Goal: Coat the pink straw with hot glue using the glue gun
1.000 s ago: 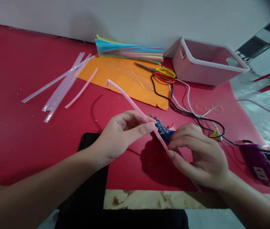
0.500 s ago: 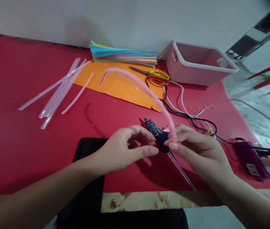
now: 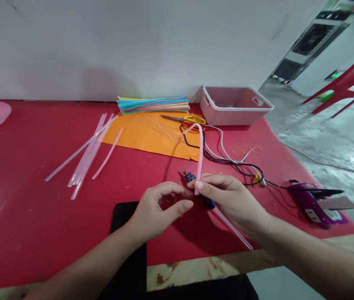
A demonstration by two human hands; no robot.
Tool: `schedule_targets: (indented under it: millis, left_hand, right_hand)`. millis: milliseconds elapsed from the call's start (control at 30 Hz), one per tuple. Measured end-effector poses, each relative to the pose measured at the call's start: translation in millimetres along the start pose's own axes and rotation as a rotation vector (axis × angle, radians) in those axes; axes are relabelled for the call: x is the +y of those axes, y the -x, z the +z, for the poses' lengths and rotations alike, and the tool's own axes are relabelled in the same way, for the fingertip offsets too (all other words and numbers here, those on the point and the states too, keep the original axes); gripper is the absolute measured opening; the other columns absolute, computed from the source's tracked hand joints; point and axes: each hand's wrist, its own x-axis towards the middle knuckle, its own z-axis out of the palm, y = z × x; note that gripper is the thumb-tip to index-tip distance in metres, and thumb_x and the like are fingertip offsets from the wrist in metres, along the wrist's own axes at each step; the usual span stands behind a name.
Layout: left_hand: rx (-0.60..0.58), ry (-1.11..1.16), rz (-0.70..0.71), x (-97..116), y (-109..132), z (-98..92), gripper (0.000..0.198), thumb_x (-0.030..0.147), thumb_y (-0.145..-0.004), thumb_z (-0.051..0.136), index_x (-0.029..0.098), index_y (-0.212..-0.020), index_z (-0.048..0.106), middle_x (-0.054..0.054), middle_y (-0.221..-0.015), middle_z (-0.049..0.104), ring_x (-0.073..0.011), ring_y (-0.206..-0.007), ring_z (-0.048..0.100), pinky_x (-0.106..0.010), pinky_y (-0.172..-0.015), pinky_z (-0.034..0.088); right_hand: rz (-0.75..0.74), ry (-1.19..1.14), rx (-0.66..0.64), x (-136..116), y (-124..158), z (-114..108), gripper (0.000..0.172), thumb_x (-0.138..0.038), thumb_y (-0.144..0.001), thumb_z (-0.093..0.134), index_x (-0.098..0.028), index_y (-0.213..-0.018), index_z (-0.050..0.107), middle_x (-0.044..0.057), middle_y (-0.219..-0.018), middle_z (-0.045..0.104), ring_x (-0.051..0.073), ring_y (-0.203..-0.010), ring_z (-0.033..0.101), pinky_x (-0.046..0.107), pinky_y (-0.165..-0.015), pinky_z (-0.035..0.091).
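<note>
My right hand pinches the lower end of a pink pipe cleaner, which stands up and hooks over to the left at its top. Beside it, my left hand is empty, its thumb and fingers apart in a curve. A dark blue glue gun lies on the red tabletop behind my hands, mostly hidden by them; its metal tip points up and left. From its rear sticks a clear glue stick. A shorter pink pipe cleaner piece lies left of the orange sheet.
Several clear glue sticks lie to the left. Scissors and a bundle of coloured pipe cleaners are near the wall. A pink bin, tangled cords and a purple power strip sit right. A black tablet-like slab is under my left arm.
The view has tilted up and shifted. The pink pipe cleaner has swung from a long leftward arc to a more upright hook, still in my right hand. My left hand remains empty.
</note>
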Motion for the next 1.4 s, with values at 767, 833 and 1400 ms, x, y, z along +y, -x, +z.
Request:
schedule_targets:
  millis: [767, 833, 1400]
  left_hand:
    - [0.113, -0.069, 0.139, 3.0, 3.4, 0.6, 0.022, 0.026, -0.083, 0.075, 0.019, -0.065, 0.066, 0.000, -0.063, 0.060, -0.0131, -0.060, 0.054, -0.029, -0.060, 0.044]
    - [0.105, -0.071, 0.150, 3.3, 2.2, 0.7, 0.023, 0.024, -0.080, 0.076, 0.019, -0.063, 0.062, 0.001, -0.062, 0.059, -0.0130, -0.060, 0.053, -0.028, -0.060, 0.044]
    - [-0.023, 0.023, 0.109, -2.7, 0.9, -2.7, 0.020, 0.018, -0.077, 0.072, 0.019, -0.064, 0.058, 0.001, -0.065, 0.057, -0.0126, -0.063, 0.053, -0.028, -0.066, 0.044]
  right_hand:
    - [-0.144, 0.278, 0.019, 1.1, 8.8, 14.7, 0.023, -0.042, -0.076, 0.085, -0.020, -0.077, 0.078, 0.001, -0.079, 0.069, 0.014, -0.070, 0.060, 0.032, -0.067, 0.048]
    - [-0.071, 0.178, 0.012, -0.3, 7.6, 17.5, 0.027, -0.044, -0.071, 0.088, -0.020, -0.074, 0.077, 0.000, -0.075, 0.069, 0.014, -0.069, 0.060, 0.031, -0.067, 0.048]
    - [0.145, -0.059, 0.069, -10.0, -5.9, 14.0, 0.026, -0.037, -0.064, 0.095, -0.019, -0.072, 0.078, -0.002, -0.066, 0.071, 0.009, -0.057, 0.055, 0.025, -0.053, 0.039]
